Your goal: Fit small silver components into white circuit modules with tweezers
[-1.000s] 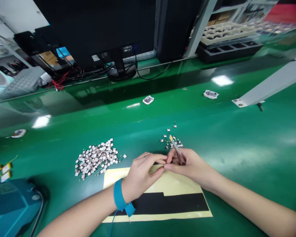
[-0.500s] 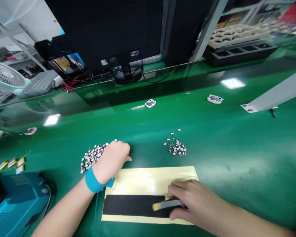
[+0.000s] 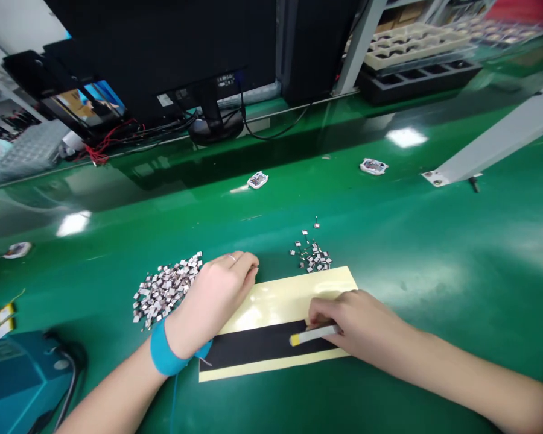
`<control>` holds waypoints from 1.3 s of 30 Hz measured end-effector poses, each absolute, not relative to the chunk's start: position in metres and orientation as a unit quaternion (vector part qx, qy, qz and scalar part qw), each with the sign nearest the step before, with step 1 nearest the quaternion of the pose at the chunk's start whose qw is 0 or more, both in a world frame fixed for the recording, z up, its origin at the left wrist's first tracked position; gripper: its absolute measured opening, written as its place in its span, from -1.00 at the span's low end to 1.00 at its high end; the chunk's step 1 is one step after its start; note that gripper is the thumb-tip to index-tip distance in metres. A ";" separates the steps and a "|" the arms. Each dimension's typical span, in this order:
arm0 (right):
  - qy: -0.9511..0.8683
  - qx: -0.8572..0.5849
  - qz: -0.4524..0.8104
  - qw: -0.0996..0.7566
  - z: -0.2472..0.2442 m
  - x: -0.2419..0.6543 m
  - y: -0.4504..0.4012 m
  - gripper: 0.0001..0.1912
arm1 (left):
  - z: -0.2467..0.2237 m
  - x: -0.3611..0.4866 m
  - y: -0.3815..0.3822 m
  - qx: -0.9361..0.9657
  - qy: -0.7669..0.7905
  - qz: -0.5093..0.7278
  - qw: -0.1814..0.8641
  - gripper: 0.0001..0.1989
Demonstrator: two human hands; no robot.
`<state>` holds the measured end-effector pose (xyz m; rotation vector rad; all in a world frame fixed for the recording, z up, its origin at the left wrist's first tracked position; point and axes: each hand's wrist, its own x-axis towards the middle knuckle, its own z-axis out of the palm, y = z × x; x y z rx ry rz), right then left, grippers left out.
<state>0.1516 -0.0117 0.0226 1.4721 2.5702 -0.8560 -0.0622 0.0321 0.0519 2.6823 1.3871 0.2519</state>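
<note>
My left hand [image 3: 215,295], with a blue wrist strap [image 3: 165,355] around its wrist, rests with curled fingers on the green mat. It lies just right of a large heap of small metal-and-white parts [image 3: 163,289] and touches nothing else that I can make out. My right hand [image 3: 355,316] grips a slim yellow-tipped pen-like tool [image 3: 312,335], whose tip lies over a black strip [image 3: 257,345] on a cream backing sheet [image 3: 289,298]. A smaller scatter of the same parts [image 3: 311,256] lies just beyond the sheet's far edge.
A green mat [image 3: 389,241] covers the bench. Small white pieces lie on it, and yellow-tabbed parts [image 3: 4,316] sit at the left. A blue machine [image 3: 18,374] is at lower left. A monitor [image 3: 163,48], its cables, stacked trays [image 3: 411,54] and a grey bar [image 3: 493,138] stand beyond.
My left hand has slid rightward off the large heap to its edge. My right hand stays at the black strip with the tool. The whole view has shifted and tilted slightly with my head.
</note>
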 end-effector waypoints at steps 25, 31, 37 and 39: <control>0.788 0.509 -0.346 -0.009 0.027 0.138 -0.018 -0.84 | 0.001 -0.032 0.005 0.727 0.447 0.358 0.379 -0.83; 0.762 0.479 -0.432 -0.052 0.023 0.152 0.001 -0.95 | 0.007 -0.033 0.006 0.739 0.439 0.364 0.359 -0.86; 0.598 0.431 -0.632 -0.241 0.015 0.153 0.011 -0.80 | 0.013 -0.031 0.001 0.767 0.402 0.393 0.310 -0.83; 0.549 0.415 -0.665 -0.288 0.012 0.146 0.007 -0.77 | 0.013 -0.031 0.000 0.774 0.392 0.407 0.286 -0.78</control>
